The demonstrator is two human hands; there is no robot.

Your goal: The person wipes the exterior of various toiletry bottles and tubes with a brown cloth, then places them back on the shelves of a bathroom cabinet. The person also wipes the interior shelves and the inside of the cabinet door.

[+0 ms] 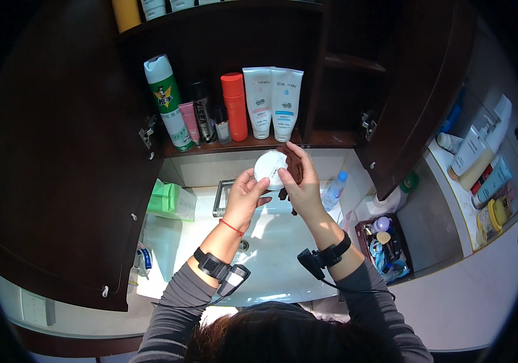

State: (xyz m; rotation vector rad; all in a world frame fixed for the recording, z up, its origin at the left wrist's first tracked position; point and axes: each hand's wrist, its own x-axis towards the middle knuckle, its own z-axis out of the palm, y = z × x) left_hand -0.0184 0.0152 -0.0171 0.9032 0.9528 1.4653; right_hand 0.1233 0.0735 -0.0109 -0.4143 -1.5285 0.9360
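Over the white washbasin (277,258), both hands hold a round white lidded container (270,169) at about the height of the cabinet's lower shelf. My left hand (246,195) grips its lower left edge, thumb on the white face. My right hand (305,186) has its thumb on the right side of that face. A crumpled brown cloth (293,165) is held in the right hand against the container's right edge, and part of it hangs below. Small print is on the white face, too small to read.
Beyond my hands, an open dark wood cabinet (222,41) holds a green spray can (169,102), a red bottle (235,109) and two white squeeze tubes (273,102). Its doors (59,159) flank me. A faucet (221,199), a plastic bottle (335,190) and a basket (388,247) surround the basin.
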